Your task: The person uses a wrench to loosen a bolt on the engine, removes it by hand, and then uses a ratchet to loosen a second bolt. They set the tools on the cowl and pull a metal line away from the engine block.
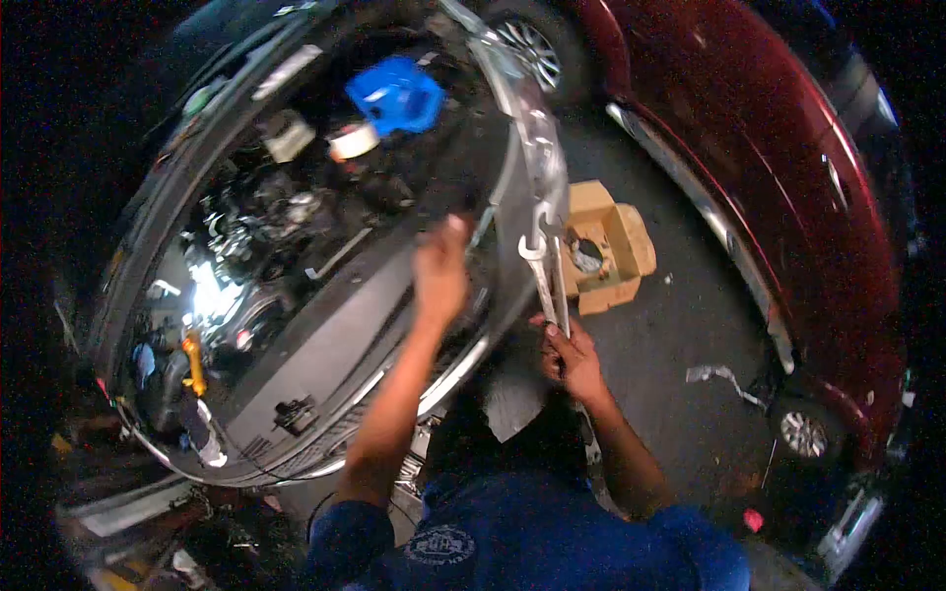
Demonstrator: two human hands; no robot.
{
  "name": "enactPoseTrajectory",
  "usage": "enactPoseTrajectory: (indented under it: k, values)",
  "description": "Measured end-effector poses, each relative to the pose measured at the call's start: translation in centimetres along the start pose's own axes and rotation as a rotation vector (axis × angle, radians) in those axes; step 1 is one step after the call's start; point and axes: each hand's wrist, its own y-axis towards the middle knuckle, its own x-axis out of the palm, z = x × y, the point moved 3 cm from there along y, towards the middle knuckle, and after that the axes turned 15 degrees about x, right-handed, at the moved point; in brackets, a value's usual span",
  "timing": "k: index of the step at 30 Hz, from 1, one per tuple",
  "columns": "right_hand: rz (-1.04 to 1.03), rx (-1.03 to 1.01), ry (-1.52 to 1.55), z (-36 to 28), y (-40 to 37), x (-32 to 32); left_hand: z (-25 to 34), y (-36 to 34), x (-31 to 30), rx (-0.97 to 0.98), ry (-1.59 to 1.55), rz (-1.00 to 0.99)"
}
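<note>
Two long metal wrenches (pixel 545 281) stand up from my right hand (pixel 572 360), which is closed around their lower ends. The nearer one shows an open-ended jaw at its top. My left hand (pixel 440 268) is raised over the front edge of the car's engine bay (pixel 335 271). Motion smears its fingers, so whether it holds anything does not show. An open cardboard box (pixel 621 258) with small items in it sits on the floor beyond the wrenches.
A blue plastic container (pixel 396 96) and a white-and-orange item (pixel 355 141) lie in the engine bay. A bright work light (pixel 212 294) glows near a yellow-orange tool (pixel 194 364). A dark red car (pixel 759 148) stands along the right.
</note>
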Motion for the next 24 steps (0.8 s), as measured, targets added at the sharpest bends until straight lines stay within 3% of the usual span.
enactPoseTrajectory:
  k: [1,3,4,5,6,8,11,17,18,21,22,24]
  values:
    - [0.049,-0.067,-0.109,-1.5,0.4,-1.9,1.3,-1.3,3.3,-0.187,-0.113,-0.125]
    - [0.167,-0.300,-0.356,-1.9,-2.2,12.0,4.5,-5.5,-4.8,-0.069,-0.105,-0.158]
    - [0.274,-0.484,-0.537,-1.7,-2.9,15.1,6.1,-7.8,-8.7,-0.009,-0.103,-0.172]
    - [0.381,-0.681,-0.724,-1.6,-3.6,17.3,8.7,-8.8,-10.4,-0.163,-0.208,-0.028]
    - [0.355,-0.604,-0.830,-0.7,-3.8,18.7,8.0,-10.5,-11.4,-0.267,-0.331,0.031]
    - [0.255,-0.652,-0.937,-1.9,-4.4,23.8,5.3,-12.3,-14.4,-0.402,-0.571,0.124]
    - [0.071,-0.637,-0.958,-2.4,-3.1,27.8,4.3,-11.6,-20.7,-0.461,-0.744,0.190]
    - [-0.184,-0.665,-0.992,-6.8,-1.5,34.3,4.6,-11.8,-27.1,-0.360,-0.608,0.486]
    - [-0.227,-0.787,-1.010,-7.6,-0.8,35.0,5.0,-11.7,-27.7,-0.372,-0.570,0.522]
    - [-0.451,-0.611,-0.838,-9.2,0.0,36.9,5.1,-11.8,-28.2,-0.390,-0.595,0.668]
    - [-0.502,-0.361,-0.862,-9.4,0.8,37.0,4.9,-11.7,-28.2,-0.385,-0.632,0.720]
    - [-0.579,-0.330,-0.831,-10.2,1.9,37.9,5.0,-11.5,-29.0,-0.417,-0.704,0.801]
